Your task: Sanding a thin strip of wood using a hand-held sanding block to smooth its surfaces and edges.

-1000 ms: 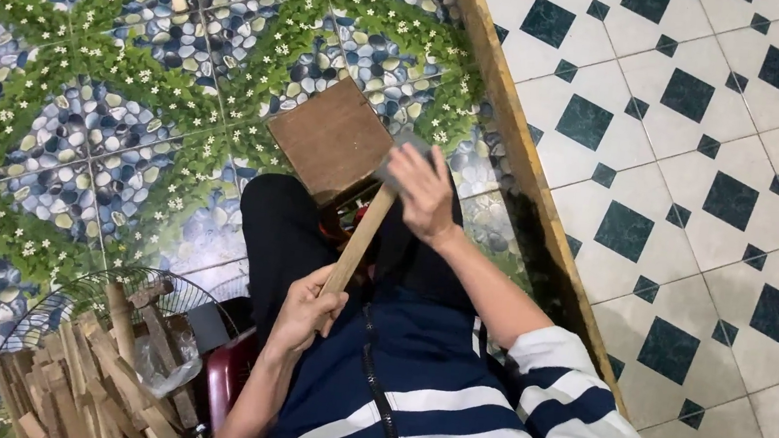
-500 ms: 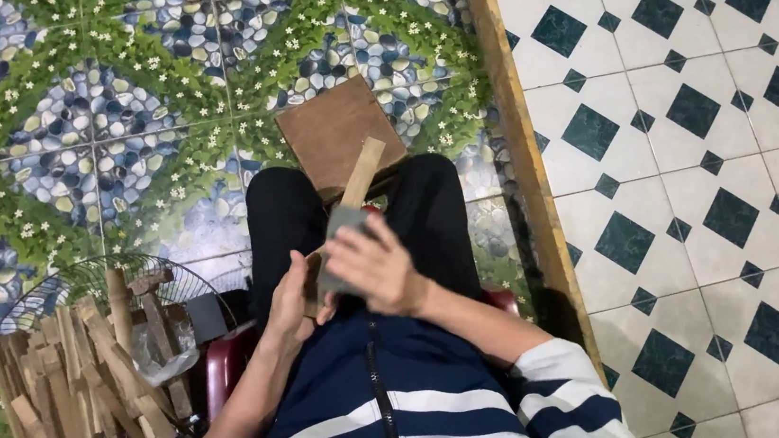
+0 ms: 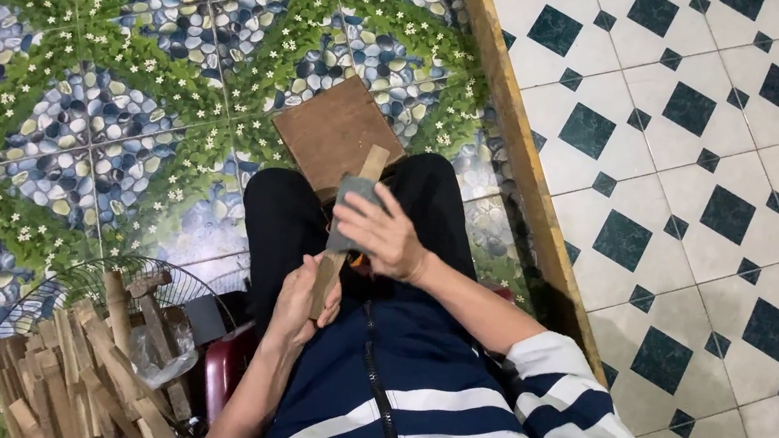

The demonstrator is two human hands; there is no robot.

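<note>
1. The wooden stick (image 3: 342, 234) lies slanted over the person's lap, its far end above the brown board (image 3: 329, 132) on the floor.
2. The left hand (image 3: 298, 304) has its fingers closed on the stick's near end.
3. The right hand (image 3: 386, 236) presses a grey sanding pad (image 3: 350, 208) on the stick's middle; sanding looks underway.
4. The next stroke calls for a steady grip and even pressure along the stick.
5. More sticks (image 3: 74, 379) sit heaped in a wire basket (image 3: 38, 309) at the left.

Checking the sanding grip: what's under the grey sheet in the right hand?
The wooden stick runs under the grey sheet, its ends showing above and below. The right hand covers the sheet's lower part; the left hand holds the stick's lower end.
</note>
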